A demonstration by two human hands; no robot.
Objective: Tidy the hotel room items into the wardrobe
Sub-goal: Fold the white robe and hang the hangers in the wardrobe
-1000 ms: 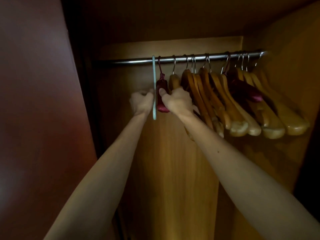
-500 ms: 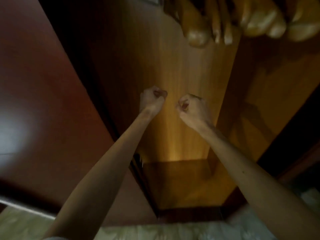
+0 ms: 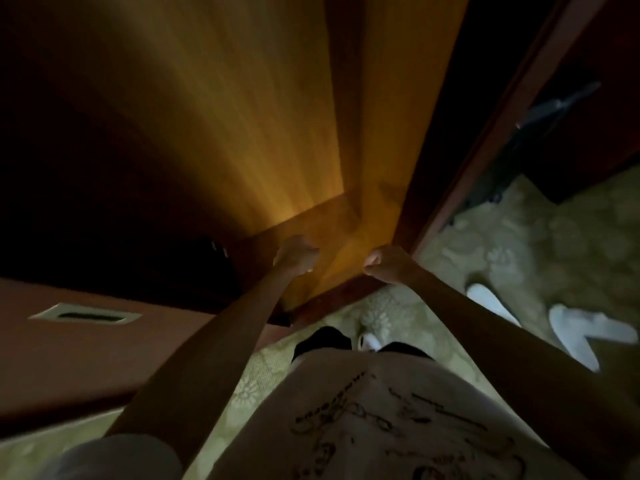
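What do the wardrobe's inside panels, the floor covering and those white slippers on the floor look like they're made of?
Wardrobe inside panels: likely wood or wood veneer, with streaky grain and a warm amber sheen. Floor covering: probably carpet, matte pale green with a floral pattern. White slippers: seemingly soft fabric, though too blurred to be sure.

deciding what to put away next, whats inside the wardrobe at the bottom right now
The lit wardrobe floor shows bare wood. The left hand and right hand cover part of its front, and its left side is too dark to tell.
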